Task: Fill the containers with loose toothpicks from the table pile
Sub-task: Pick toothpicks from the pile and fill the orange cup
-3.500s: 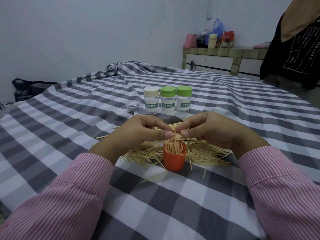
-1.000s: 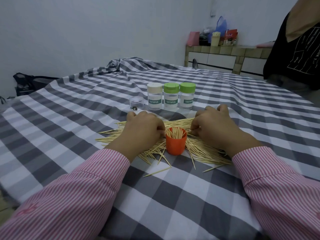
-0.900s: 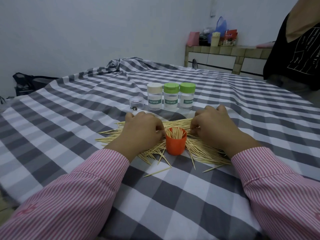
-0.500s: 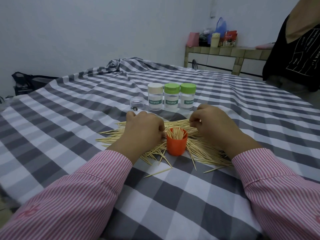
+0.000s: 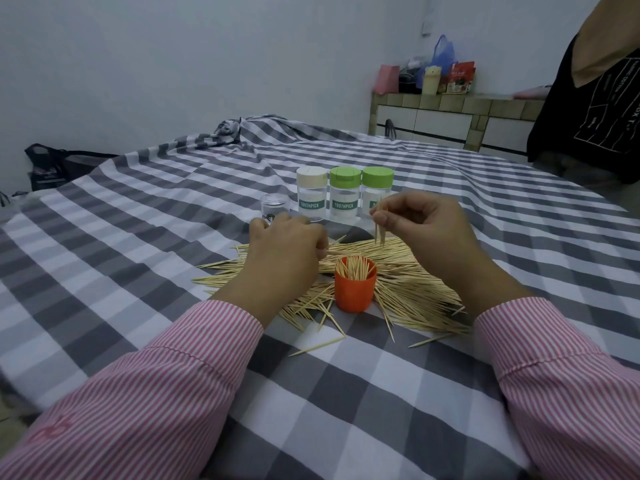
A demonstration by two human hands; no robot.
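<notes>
An orange cup (image 5: pixel 354 292) stands upright in the middle of a loose toothpick pile (image 5: pixel 408 289) on the checked cloth, with several toothpicks standing in it. My right hand (image 5: pixel 426 230) is raised behind and right of the cup and pinches a few toothpicks (image 5: pixel 380 227) that hang point down. My left hand (image 5: pixel 287 247) rests knuckles up on the pile just left of the cup, fingers curled; what it holds is hidden.
Three capped toothpick jars stand in a row behind the pile: a cream-lidded one (image 5: pixel 311 198) and two green-lidded ones (image 5: pixel 343 195), (image 5: pixel 376 188). A small clear container (image 5: pixel 275 208) sits to their left. A person in black (image 5: pixel 588 109) stands at the far right.
My right hand has lifted off the pile with a few toothpicks pinched in its fingers. My left hand stays low on the pile beside the cup.
</notes>
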